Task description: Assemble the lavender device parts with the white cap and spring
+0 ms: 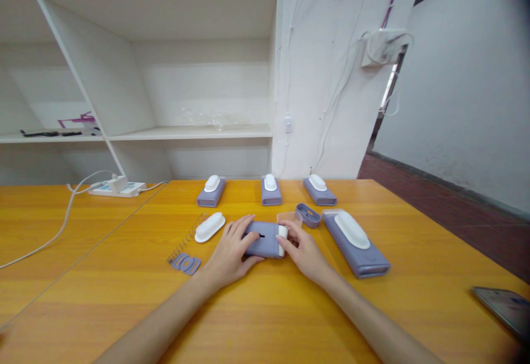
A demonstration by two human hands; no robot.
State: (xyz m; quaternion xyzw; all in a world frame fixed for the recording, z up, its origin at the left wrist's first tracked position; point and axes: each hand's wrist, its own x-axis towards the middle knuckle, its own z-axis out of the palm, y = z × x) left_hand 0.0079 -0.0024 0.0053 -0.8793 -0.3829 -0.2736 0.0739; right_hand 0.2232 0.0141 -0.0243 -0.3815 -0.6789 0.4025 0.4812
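A flat grey-purple plastic case (pixel 269 238) with a dark slot in its upper face lies on the table before me. My left hand (pixel 236 248) is closed over its left part, fingers at the far side and thumb at the near edge. At the right end, my right hand (pixel 301 247) pinches a white end piece (pixel 282 238) that touches the case; whether it is seated there I cannot tell. Left of my left hand rests a white oval knob (pixel 210 227). Beyond my right hand are a clear plastic tray (pixel 292 218) and a grey-purple oval ring-like part (pixel 308 215).
Curved grey-purple pieces (pixel 186 263) and a row of thin springs (pixel 188 238) lie at left. A larger case with a white knob (pixel 353 230) stands right. Three similar cases (pixel 271 194) line the far edge. A phone (pixel 503 306) lies far right, a power strip (pixel 120 188) far left.
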